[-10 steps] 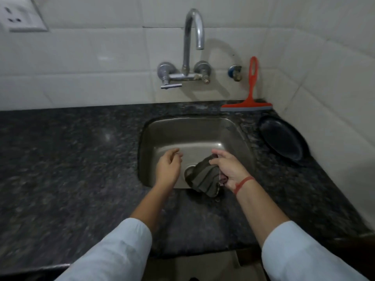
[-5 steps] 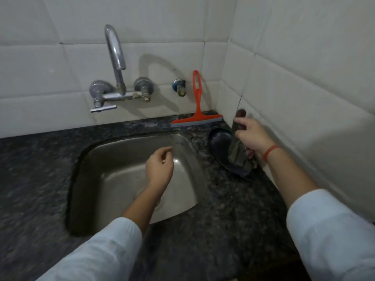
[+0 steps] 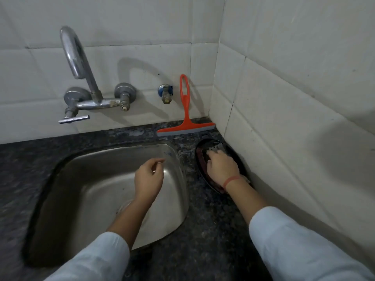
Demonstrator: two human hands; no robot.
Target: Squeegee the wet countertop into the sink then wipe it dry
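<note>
a dark grey cloth is pressed into the black oval dish by the right hand, fingers closed on it; the left hand is held loosely curled, empty, over the steel sink.

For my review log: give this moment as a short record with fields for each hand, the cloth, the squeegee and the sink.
left hand: empty, fingers loosely curled, over the sink
right hand: pressing the cloth into the black dish
cloth: dark, mostly hidden under the hand
black dish: on countertop beside the right wall
squeegee: orange, leaning on back wall, untouched
sink: steel, nothing in it
</note>
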